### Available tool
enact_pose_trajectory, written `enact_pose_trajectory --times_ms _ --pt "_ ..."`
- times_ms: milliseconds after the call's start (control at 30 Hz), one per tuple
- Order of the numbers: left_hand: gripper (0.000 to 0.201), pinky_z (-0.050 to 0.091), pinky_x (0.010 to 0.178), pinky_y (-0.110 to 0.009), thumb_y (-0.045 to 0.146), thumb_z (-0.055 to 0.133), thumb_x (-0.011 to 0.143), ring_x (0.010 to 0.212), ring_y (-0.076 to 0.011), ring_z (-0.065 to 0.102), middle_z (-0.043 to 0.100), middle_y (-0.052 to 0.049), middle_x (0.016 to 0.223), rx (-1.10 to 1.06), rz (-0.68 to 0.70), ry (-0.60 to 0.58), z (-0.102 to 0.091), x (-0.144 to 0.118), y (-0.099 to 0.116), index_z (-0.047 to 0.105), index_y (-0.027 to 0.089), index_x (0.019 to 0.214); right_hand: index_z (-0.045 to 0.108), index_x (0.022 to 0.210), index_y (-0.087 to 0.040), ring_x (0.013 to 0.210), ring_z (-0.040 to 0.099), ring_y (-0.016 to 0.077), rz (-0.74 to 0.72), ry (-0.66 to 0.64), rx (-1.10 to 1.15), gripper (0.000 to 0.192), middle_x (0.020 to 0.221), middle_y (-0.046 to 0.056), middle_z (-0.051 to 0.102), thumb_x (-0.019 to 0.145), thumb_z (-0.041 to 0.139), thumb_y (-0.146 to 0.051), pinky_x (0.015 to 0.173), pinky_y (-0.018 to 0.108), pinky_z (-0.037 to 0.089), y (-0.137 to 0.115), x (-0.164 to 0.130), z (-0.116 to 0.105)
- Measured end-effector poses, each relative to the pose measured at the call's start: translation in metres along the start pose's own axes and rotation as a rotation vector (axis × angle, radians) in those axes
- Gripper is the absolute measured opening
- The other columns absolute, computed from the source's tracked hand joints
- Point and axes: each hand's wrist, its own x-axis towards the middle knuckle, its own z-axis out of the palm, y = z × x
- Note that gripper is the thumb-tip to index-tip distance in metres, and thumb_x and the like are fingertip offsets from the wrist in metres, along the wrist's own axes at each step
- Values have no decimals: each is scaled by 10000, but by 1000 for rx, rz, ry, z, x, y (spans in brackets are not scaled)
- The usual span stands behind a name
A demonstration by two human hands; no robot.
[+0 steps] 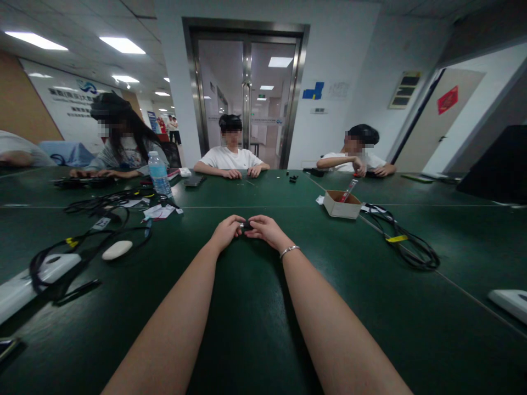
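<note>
1. The bare left hand [228,232] is keeping a narrow pinch on the silver-looking end of a small black-and-silver piece [246,225]; the fingers are hiding much of its shape.
2. The bare right hand [268,231] is pinching the black end just as narrowly, its fingers curling inward toward the left hand.
3. The piece is sitting between the 2 sets of fingertips, over the dark green tabletop [247,312]; I cannot tell whether it is touching the surface.
4. The left forearm [175,312] is slanting forward and inward to the grip, and the right forearm [329,307] is mirroring it, a thin silver bracelet [290,250] circling its wrist.
5. Left of the grip, a smooth white oval object [117,250] is lying beside tangled black cables [109,233]; farther out, a bluish clear plastic bottle [160,175] is standing upright.
6. Right of the grip and beyond it, an open white box [341,209] is resting near a coiled black cable [415,258] with a yellow tag.
7. Straight beyond the grip, 1 co-worker in a white T-shirt [231,159] is sitting, 2 hands resting at the table's far edge.
</note>
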Motion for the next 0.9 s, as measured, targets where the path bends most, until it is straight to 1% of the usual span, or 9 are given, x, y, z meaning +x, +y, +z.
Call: enact_pose_trajectory --times_ms 100,267,433,500,567,700,767,800,900 --pt "271 354 493 -203 258 422 770 489 -99 476 534 23 553 -32 0 -1 0 1 -2 597 162 954 522 916 -109 600 682 146 -1 -5 -9 104 735 47 632 888 501 -11 610 236 593 0 0 0" --pt "294 365 484 -217 376 386 835 471 -113 489 535 20 521 0 24 9 2 3 -8 572 168 929 506 941 -118 591 672 129 -11 -14 -42 123 744 38 625 888 482 -10 583 219 580 1 1 -1" --pt "295 375 494 -220 447 449 826 503 -114 506 550 21 582 39 22 130 0 6 -14 532 180 919 507 950 -158 395 518 54 -68 -62 -467 229 796 -1 614 784 621 -48 339 153 408 6 3 3" --pt "324 382 506 -224 483 478 809 527 -116 511 563 11 623 55 23 142 0 5 -12 541 177 898 508 896 -175 479 534 62 -154 22 -682 278 882 -5 604 713 698 -86 392 165 421 9 3 8" --pt "341 400 533 -232 506 502 795 571 -122 524 586 -6 687 90 52 124 1 2 -7 560 178 869 505 859 -180 660 581 120 -246 124 -908 310 906 3 593 667 743 -132 538 215 480 12 2 16" --pt "289 429 578 -250 463 511 803 601 -122 539 601 -32 807 228 139 156 7 -5 5 571 181 815 512 987 -155 880 584 219 -289 200 -1212 295 1027 98 569 749 680 -206 722 321 476 12 -8 33" --pt "271 425 541 -246 445 493 815 546 -111 534 596 -27 793 201 107 134 7 -10 9 551 181 829 510 1088 -131 910 587 239 -257 125 -1280 326 1123 148 533 791 627 -202 743 336 469 5 -20 37" --pt "271 417 512 -240 445 484 818 522 -107 534 597 -26 792 153 73 88 6 -15 11 539 181 845 522 1114 -126 921 588 246 -242 39 -1310 349 1150 158 523 790 626 -201 753 338 466 -2 -28 36" --pt "305 408 472 -216 470 501 800 546 -108 575 608 -46 881 -16 -35 -97 -10 -40 18 520 176 878 621 1066 -182 888 606 244 -189 -332 -1334 403 1090 102 581 680 734 -219 752 315 465 -38 -70 13"
